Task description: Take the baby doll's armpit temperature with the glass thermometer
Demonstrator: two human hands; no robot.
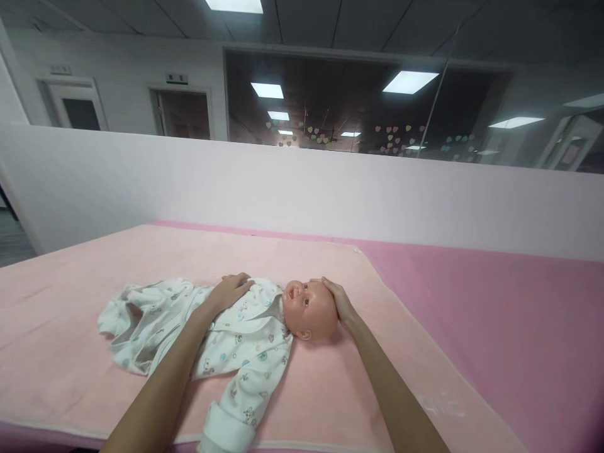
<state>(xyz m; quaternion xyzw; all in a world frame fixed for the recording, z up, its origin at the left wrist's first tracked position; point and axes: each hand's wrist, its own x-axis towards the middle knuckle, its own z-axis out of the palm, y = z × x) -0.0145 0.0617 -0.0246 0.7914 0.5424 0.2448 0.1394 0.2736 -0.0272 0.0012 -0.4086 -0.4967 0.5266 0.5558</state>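
A baby doll (311,311) lies on its back, its bald head toward the right. It wears a white printed onesie (236,340), with one long sleeve stretched toward me and the leg part rumpled at the left. My left hand (233,291) rests flat on the doll's torso, fingers extended over the cloth. Against the top of the doll's head lies my right hand (338,301), its fingers stretched along the far side and not wrapped round it. The doll's own hands and feet are hidden in the clothing.
Under the doll spreads a peach pad (330,402) with a pale edge, on top of a pink sheet (495,314). A white partition (302,189) rises behind. Beyond it are doorways, a large dark window (353,100) with heart stickers, and ceiling lights.
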